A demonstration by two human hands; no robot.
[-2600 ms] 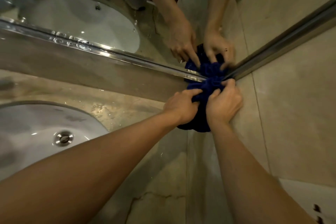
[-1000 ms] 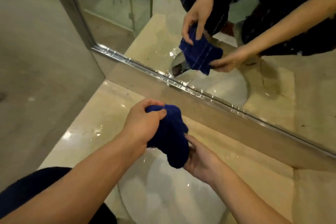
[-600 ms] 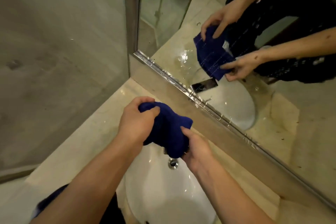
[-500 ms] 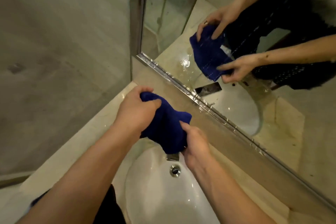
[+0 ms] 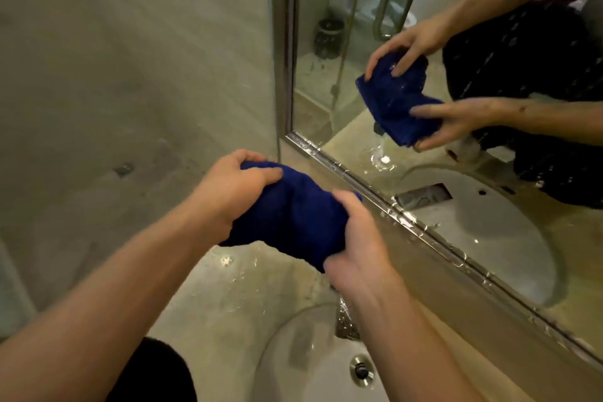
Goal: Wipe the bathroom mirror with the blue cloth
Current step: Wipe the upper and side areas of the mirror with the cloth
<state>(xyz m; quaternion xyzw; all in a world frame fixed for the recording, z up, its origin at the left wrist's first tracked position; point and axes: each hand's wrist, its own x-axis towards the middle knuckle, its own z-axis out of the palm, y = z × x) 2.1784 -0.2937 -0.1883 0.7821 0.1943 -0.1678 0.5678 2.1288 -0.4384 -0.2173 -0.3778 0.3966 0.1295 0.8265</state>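
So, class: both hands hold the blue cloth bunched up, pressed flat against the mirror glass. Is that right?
Not quite. The head view shows the left hand and right hand gripping the bunched blue cloth, but it is held in the air above the counter, clear of the mirror, not pressed against the glass.

Single view, head-worn wide-angle camera: looks forward and steeply down from above the table point(image 5: 228, 297), close over the sink point(image 5: 313, 369) at its near edge. Faces the table's far left corner, where the mirror point(image 5: 326, 75) meets the side wall point(image 5: 130, 75); both forearms enter from the bottom of the frame, near the lens. No second view; the mirror returns a reversed look from the far edge back toward the wearer.
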